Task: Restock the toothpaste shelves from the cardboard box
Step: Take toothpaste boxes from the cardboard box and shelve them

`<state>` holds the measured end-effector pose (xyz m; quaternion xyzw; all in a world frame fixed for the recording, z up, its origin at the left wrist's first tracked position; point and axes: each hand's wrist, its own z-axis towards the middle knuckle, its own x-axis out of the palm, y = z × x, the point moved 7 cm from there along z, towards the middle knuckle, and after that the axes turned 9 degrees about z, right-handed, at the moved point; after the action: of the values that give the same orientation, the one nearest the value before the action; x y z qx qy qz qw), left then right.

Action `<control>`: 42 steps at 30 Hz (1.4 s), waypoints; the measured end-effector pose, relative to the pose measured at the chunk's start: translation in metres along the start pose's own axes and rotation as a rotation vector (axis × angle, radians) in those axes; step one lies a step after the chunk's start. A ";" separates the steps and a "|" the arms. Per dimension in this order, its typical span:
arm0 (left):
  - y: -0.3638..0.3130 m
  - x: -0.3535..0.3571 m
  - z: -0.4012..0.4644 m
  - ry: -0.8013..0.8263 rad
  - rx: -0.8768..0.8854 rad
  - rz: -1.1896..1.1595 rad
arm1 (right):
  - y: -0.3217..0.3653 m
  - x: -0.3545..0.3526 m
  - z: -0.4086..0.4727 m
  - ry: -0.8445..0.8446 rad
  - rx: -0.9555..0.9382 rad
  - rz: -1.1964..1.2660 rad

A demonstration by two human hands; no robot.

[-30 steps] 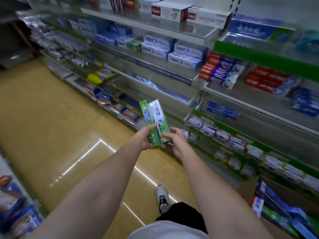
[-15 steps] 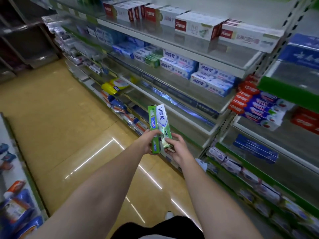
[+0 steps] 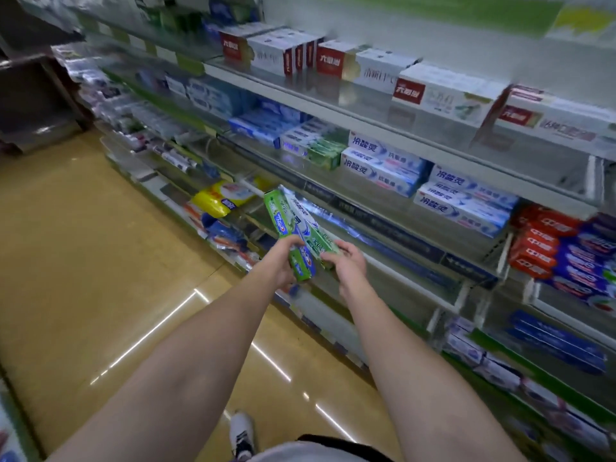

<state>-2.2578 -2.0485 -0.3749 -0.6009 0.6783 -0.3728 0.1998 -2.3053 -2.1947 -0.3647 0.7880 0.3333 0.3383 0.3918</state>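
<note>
Two long toothpaste boxes are held side by side in front of the shelves. My left hand (image 3: 283,261) grips the lower end of the green toothpaste box (image 3: 283,225). My right hand (image 3: 346,261) pinches the lower end of the white and green toothpaste box (image 3: 311,228). Both boxes tilt up and to the left. Beyond them the shelf (image 3: 393,208) carries rows of blue and white toothpaste boxes (image 3: 463,201) and a small stack of green boxes (image 3: 328,153). The cardboard box is out of view.
The top shelf holds white and red boxes (image 3: 433,91). Red and blue boxes (image 3: 563,255) fill the shelf at right. A yellow pack (image 3: 220,198) lies on a lower shelf at left. Tan floor (image 3: 100,261) spreads to the left, with my white shoe (image 3: 241,431) below.
The view has swung up and left along the shelves, and the cardboard box has dropped out of sight. The two boxes in my hands now lean further left.
</note>
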 end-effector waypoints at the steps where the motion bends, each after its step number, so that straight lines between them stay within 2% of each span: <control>1: -0.016 -0.010 0.003 0.021 0.008 -0.010 | 0.003 0.014 0.002 -0.024 -0.015 0.015; 6: -0.086 -0.055 0.025 0.117 0.073 -0.044 | 0.014 0.079 0.018 -0.117 -0.120 0.038; 10: -0.121 -0.078 0.050 0.157 0.090 -0.080 | 0.019 0.101 0.028 -0.202 -0.171 0.057; 15: -0.151 -0.080 0.080 0.192 0.062 -0.106 | 0.047 0.116 0.052 -0.267 -0.244 0.000; 19: -0.178 -0.074 0.114 0.207 0.073 -0.057 | 0.080 0.130 0.083 -0.326 -0.355 -0.043; 23: -0.205 -0.071 0.140 0.218 0.048 0.022 | 0.106 0.146 0.122 -0.388 -0.383 -0.073; 27: -0.228 -0.070 0.160 0.195 0.042 0.008 | 0.118 0.155 0.158 -0.429 -0.373 -0.156; 31: -0.241 -0.075 0.184 0.178 0.046 -0.074 | 0.118 0.151 0.191 -0.475 -0.319 -0.347; 35: -0.244 -0.074 0.196 0.181 0.010 -0.077 | 0.114 0.144 0.200 -0.595 -0.258 -0.260; 42: -0.248 -0.079 0.209 0.171 -0.008 -0.063 | 0.110 0.146 0.204 -0.668 -0.201 -0.214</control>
<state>-1.9265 -2.0275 -0.3379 -0.5887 0.6751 -0.4261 0.1270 -2.0349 -2.2113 -0.3271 0.7733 0.2327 0.0502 0.5877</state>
